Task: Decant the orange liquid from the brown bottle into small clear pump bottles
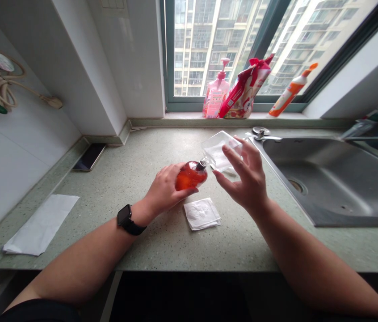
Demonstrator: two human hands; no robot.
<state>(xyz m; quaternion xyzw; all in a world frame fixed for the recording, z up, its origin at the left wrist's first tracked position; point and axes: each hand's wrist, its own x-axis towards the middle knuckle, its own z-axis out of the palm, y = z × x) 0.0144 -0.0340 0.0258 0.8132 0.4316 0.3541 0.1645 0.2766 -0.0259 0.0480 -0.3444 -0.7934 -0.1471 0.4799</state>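
My left hand (166, 188), with a black watch at the wrist, is wrapped round a bottle of orange-red liquid (191, 177). The bottle leans to the right, and a clear tip shows at its black neck. Just right of that neck is my right hand (245, 174), its fingers spread and nothing visible between them. A clear plastic container (214, 150) stands behind my right fingers; whether they touch it I cannot tell. Below the bottle, a folded white tissue (202, 213) lies flat on the speckled counter (155, 241).
A steel sink (343, 179) is set in on the right. Further left lie a phone (90, 157) and a white paper sheet (41, 225). On the windowsill stand a pink pump bottle (216, 96), a red bag (244, 91) and an orange-and-white bottle (289, 93).
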